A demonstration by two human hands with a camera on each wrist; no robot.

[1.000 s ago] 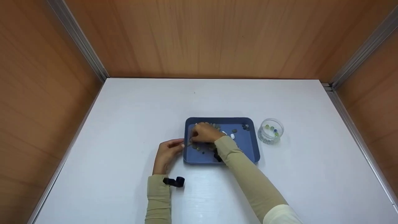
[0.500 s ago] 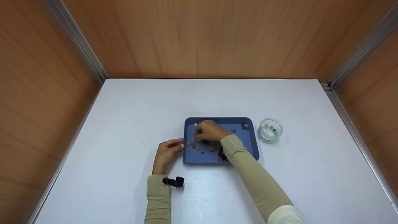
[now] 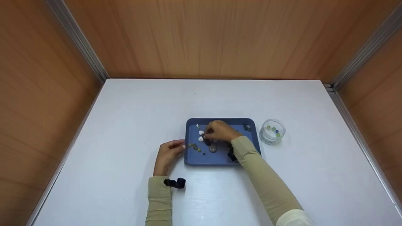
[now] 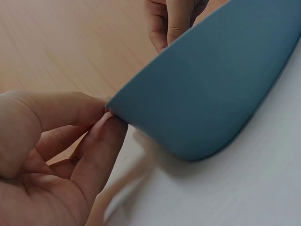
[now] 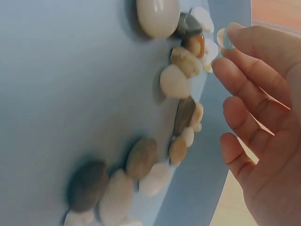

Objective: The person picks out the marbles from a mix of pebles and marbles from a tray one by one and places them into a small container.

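A blue tray (image 3: 193, 160) with pebbles in it lies on the table. My left hand (image 3: 168, 155) is at its left side, and in the left wrist view thumb and fingers pinch the tray's rim (image 4: 202, 89). Over the middle of the tray is my right hand (image 3: 220, 131), beside two white pebbles (image 3: 201, 139). The right wrist view shows its thumb and index finger pinching a small translucent glass marble (image 5: 226, 38), largely hidden by the fingertips. Below them in the head view sits a rounder grey pebble (image 3: 213, 148). A large cream pebble (image 5: 159, 19) and several others form a curving line.
A clear glass bowl (image 3: 265, 138) with green and blue marbles stands just right of the tray. Small dark stones (image 3: 247, 127) sit in the tray's far right corner. Wood panels (image 3: 213, 37) wall in the white table (image 3: 125, 125) at the back and sides.
My right hand has moved rightward over the tray, uncovering the white pebbles and the round grey one. My left hand stays at the rim.
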